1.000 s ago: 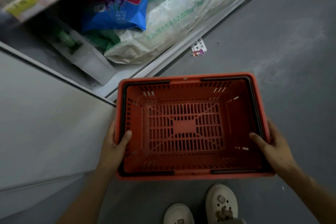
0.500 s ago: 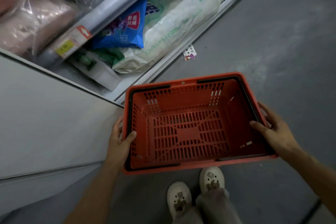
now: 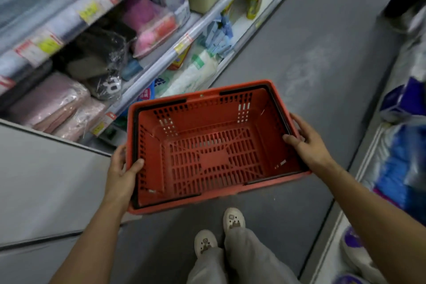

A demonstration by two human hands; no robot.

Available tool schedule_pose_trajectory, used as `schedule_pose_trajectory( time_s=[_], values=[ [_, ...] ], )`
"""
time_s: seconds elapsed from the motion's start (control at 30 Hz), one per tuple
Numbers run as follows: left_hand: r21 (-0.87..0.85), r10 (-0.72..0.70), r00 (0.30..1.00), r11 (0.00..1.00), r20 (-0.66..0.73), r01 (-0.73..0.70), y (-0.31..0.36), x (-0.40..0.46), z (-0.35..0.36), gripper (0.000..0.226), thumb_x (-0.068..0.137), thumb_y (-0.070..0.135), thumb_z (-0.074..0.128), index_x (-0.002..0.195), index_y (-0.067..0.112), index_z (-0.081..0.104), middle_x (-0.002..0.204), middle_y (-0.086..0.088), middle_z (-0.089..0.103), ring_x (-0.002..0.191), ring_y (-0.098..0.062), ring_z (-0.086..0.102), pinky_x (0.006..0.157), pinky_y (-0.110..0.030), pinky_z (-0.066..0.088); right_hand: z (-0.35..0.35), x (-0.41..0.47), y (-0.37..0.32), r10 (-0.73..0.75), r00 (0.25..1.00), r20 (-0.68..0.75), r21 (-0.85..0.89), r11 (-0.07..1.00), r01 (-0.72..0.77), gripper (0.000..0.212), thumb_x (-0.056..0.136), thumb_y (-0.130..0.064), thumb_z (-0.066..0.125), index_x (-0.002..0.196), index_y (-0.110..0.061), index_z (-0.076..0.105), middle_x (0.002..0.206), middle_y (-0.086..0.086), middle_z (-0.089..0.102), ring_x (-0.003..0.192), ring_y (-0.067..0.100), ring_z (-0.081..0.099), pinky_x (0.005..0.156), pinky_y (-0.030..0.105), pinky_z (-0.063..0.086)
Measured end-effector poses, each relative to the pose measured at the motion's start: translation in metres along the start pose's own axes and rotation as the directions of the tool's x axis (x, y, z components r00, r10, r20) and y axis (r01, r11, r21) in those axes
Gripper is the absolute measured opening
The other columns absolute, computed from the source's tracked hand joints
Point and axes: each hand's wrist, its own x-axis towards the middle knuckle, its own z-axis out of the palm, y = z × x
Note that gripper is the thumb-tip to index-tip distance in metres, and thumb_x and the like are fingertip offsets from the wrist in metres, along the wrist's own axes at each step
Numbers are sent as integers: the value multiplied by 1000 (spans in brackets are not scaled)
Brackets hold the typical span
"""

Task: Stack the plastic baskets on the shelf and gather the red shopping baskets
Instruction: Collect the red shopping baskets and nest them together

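- carrying is judged to be the step in hand: one red slatted plastic shopping basket (image 3: 214,145) is held level above the grey aisle floor (image 3: 322,41), in front of the body and over the white clogs (image 3: 233,218), so that it can be gathered with others.
- the basket's left short side is gripped by the left hand (image 3: 119,173), with the thumb hooked over the rim onto the inner wall and the fingers hidden outside.
- the right short side is gripped by the right hand (image 3: 309,143) in the same way, thumb over the rim, fingers wrapped round the outer edge.
- nothing is seen inside the basket; its black folding handles (image 3: 244,90) lie flat along the rim.
- both grips are best kept opposite each other, so that the basket is not twisted or tipped as it is walked along.
- the handles should be left folded down, since nesting into another basket would probably be blocked by a raised handle.
- a clear line down the middle of the aisle should be kept, as stocked grey metal shelves (image 3: 143,30) stand close on the left and stacked blue and purple wrapped packs (image 3: 401,168) close on the right.
- no other red basket or stack is seen yet, so where this one is to be set down cannot be told; the view ahead should be checked before it is lowered.
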Motion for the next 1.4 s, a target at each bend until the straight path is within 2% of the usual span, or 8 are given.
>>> schedule_pose_trajectory(
  time_s=[0.17,0.3,0.5,0.73,0.9,1.07,1.23,1.4],
  values=[
    [-53,41,998,998,51,-39,68,-20,13,54,90,1,60,134,29,48,133,-8,59,114,-24,61,89,-43,52,-45,-31,-50,-27,998,-62,41,999,30,58,90,-11,59,135,-45,43,123,5,59,102,25,65,90,46,54],
    [-46,93,985,995,142,-87,129,-30,14,52,89,2,61,129,35,53,127,-3,62,112,-25,63,95,-51,51,-75,-66,-88,-38,986,-164,69,996,50,59,90,-11,59,138,-41,43,119,9,60,88,15,65,69,27,58],
    [-48,169,939,986,300,-162,195,-22,5,61,86,-5,62,132,33,50,112,5,67,81,-6,72,56,-25,58,-88,-122,-127,-64,943,-326,102,990,102,60,87,-8,62,136,-38,46,116,10,63,90,20,65,81,35,53],
    [-14,225,840,968,494,-251,254,1,-2,72,80,-13,60,135,32,51,120,-2,63,79,-6,70,52,-18,55,-57,-202,-141,18,828,-561,175,980,97,61,84,-8,65,135,-37,48,112,12,66,89,24,67,83,40,55],
    [21,233,712,944,662,-329,289,-2,3,67,81,-14,57,131,31,53,102,2,67,63,-2,71,47,-21,54,-25,-281,-143,111,688,-717,242,966,96,60,85,-3,63,136,-31,49,103,9,65,75,14,64,57,14,55],
    [22,190,552,935,812,-354,303,-27,18,65,81,-12,58,119,41,57,111,-9,68,86,-26,70,64,-38,58,-2,-362,-127,184,524,-831,258,964,71,61,83,-7,67,134,-36,51,111,11,68,84,24,69,73,30,59],
    [-15,178,390,922,904,-386,302,-78,35,65,81,-16,54,124,32,54,104,-5,68,79,-19,67,51,-28,56,21,-450,-113,266,368,-891,314,946,77,61,83,-9,67,134,-39,50,108,13,70,84,27,69,87,47,55],
    [-41,141,205,903,969,-428,300,-149,35,63,82,-15,53,121,34,55,107,-10,67,79,-29,66,65,-38,55,55,-549,-98,335,240,-911,372,919,128,61,86,-9,63,136,-40,46,106,19,69,77,33,69,77,50,58]
  ],
)
